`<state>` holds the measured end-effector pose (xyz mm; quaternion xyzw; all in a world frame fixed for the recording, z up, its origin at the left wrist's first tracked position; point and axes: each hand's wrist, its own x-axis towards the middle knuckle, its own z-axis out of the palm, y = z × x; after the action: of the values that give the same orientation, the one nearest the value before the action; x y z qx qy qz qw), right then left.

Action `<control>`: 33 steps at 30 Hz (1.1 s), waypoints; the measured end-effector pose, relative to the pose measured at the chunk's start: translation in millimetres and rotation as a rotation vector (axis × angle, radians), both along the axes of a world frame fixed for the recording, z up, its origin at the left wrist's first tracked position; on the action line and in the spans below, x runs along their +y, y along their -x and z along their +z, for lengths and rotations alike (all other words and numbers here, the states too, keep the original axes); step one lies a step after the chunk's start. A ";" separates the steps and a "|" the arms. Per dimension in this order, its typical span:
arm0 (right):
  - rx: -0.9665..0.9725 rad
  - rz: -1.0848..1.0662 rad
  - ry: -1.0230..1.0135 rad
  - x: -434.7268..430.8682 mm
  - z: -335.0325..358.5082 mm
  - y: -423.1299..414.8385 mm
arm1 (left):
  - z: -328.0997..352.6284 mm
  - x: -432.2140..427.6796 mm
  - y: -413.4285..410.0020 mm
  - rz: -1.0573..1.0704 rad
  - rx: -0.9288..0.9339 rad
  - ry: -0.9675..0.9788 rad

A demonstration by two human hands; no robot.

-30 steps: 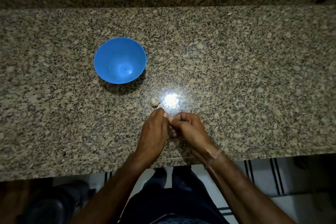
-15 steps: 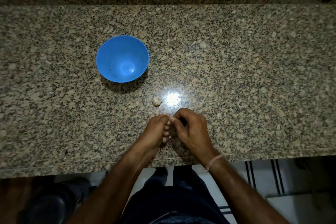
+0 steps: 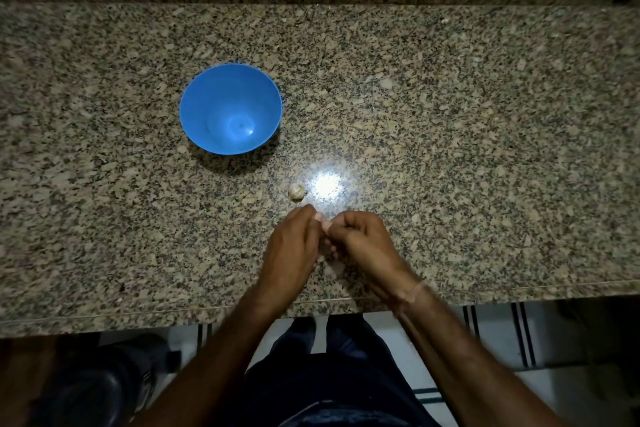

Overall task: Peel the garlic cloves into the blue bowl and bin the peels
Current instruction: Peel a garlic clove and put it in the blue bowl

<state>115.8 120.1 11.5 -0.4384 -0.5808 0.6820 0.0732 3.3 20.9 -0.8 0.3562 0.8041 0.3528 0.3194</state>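
While the left hand (image 3: 294,250) and right hand (image 3: 363,246) meet fingertip to fingertip over the speckled brown granite surface (image 3: 450,149), fingers curled in, I honestly can't tell what either grip has hold of, it's hidden and blurry. One small pale garlic clove (image 3: 296,191) lies loose just beyond the hands, beside a glare spot. The round blue plastic bowl (image 3: 207,107) stands upright further back, to the left.

Speckled granite counter (image 3: 485,114) above a white striped floor (image 3: 491,333).
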 end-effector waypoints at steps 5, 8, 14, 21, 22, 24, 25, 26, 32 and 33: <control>-0.031 -0.028 0.040 -5.3 -5.3 0.4 | -7.1 2.1 4.2 -0.119 0.027 0.005; -0.124 0.185 -0.600 -5.8 -14.3 -5.7 | -2.3 3.8 6.5 -0.029 -0.175 0.147; -0.017 -0.121 0.493 0.0 -0.2 3.2 | -2.7 -4.8 3.0 -0.138 0.132 -0.101; -0.033 -0.057 -0.095 -5.3 0.8 -3.0 | 9.1 -0.4 8.4 0.103 -0.141 -0.027; -0.026 -0.063 -0.117 -4.3 1.1 -2.5 | 10.5 -0.2 8.6 0.135 -0.173 -0.032; -0.003 -0.073 -0.120 -2.8 1.2 -3.6 | 14.2 -0.9 7.5 0.178 -0.242 -0.057; 0.010 -0.079 -0.110 -3.1 1.4 -4.0 | 16.4 -1.3 7.4 0.195 -0.281 -0.079; 0.022 -0.085 -0.102 -3.4 1.7 -4.7 | 18.3 -1.6 7.4 0.206 -0.315 -0.101; 0.061 -0.102 -0.082 -4.4 0.9 -7.2 | 26.2 -6.2 11.7 0.208 -0.396 -0.128; 0.065 -0.097 -0.089 -4.1 0.9 -7.9 | 27.3 -6.1 12.7 0.191 -0.397 -0.128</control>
<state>123.7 115.9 12.4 -0.4398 -0.5860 0.6651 0.1444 -9.5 14.8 26.5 0.2216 0.7315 0.4947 0.4135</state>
